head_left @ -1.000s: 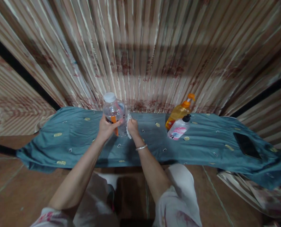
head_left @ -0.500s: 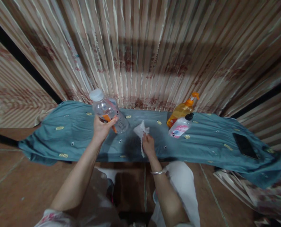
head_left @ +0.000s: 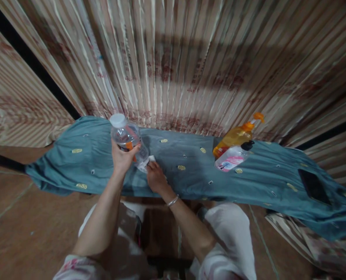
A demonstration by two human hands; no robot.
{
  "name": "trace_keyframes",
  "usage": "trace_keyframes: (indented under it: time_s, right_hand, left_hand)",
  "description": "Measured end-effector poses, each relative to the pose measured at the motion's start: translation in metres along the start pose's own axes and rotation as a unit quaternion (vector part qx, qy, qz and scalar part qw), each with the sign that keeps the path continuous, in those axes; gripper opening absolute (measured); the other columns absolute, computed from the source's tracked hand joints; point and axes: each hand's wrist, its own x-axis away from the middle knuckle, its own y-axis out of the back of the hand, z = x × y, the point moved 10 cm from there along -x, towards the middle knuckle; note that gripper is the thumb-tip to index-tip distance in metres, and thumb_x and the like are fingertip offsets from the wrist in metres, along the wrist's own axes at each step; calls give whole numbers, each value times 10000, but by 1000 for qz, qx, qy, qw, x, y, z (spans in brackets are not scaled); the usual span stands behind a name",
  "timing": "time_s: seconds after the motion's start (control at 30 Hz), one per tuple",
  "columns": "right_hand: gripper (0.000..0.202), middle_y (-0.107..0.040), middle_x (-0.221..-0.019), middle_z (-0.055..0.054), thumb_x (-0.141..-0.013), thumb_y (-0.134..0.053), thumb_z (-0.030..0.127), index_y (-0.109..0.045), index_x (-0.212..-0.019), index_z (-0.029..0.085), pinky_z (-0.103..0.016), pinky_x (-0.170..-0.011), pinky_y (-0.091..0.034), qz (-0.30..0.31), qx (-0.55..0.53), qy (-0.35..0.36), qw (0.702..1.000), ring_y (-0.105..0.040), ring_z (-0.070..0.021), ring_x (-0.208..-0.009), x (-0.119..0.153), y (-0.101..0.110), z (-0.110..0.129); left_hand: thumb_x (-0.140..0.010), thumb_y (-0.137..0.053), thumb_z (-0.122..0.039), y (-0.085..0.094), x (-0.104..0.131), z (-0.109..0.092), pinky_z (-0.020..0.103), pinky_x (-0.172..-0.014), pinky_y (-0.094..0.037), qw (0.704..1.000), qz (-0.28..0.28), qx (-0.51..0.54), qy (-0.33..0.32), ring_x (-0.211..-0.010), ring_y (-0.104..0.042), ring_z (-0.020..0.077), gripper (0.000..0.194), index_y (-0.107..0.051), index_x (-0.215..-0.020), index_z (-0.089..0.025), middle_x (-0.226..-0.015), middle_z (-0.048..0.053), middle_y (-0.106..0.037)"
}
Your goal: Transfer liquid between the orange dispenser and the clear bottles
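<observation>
My left hand [head_left: 123,157] is wrapped round a clear plastic bottle [head_left: 127,134] with a white cap and an orange label, holding it tilted over the cloth. In my right hand [head_left: 157,177] is a crumpled white tissue [head_left: 143,165], pinched in the fingers and pressed against the bottle's lower end. Part of the tissue is hidden by the bottle and my fingers. Off to the right stand an amber pump bottle [head_left: 233,140] with an orange pump head and a white-and-pink bottle [head_left: 231,158] with a black pump top.
A teal cloth [head_left: 190,186] with yellow pineapple prints covers the narrow bench. At its right end lies a black phone [head_left: 314,186]. Behind hangs a striped curtain [head_left: 173,70], and dark poles [head_left: 35,62] slant at both sides.
My right hand has moved left with the tissue, from the open cloth to the bottle's lower end. My left hand still grips the bottle, and the view has shifted slightly.
</observation>
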Motion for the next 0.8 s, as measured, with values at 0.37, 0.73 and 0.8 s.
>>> trace_keyframes:
  time_s: [0.37, 0.73, 0.8]
  right_hand:
    - [348, -780, -1128, -112, -873, -504, 69, -750, -1100, 165, -376, -985, -556, -45, 21, -157, 986, -715, -226, -1080, 92, 123, -164]
    - [382, -652, -1352, -102, -997, -660, 404, -639, -1315, 194, -482, -988, -582, -58, 82, -162, 982, -667, -241, -1158, -87, 101, -148]
    - [235, -696, -1292, -113, -1002, -624, 235, -698, -1215, 169, -454, -1102, -515, -12, 75, -89, 993, -642, -231, -1222, -78, 68, -103]
  left_hand:
    - [-543, -937, -347, -22, 15, -3, 448, -991, -596, 998, 37, 45, 29, -1050, -733, 274, 799, -592, -1243, -176, -1160, 97, -734]
    - [-533, -959, -378, -35, 25, 1, 423, -907, -625, 995, 61, 58, 54, -990, -749, 272, 807, -590, -1223, -183, -1088, 84, -744]
    - [-542, -952, -384, -26, 18, -1, 440, -947, -615, 997, 44, 44, 39, -1018, -742, 277, 766, -602, -1194, -187, -1099, 83, -739]
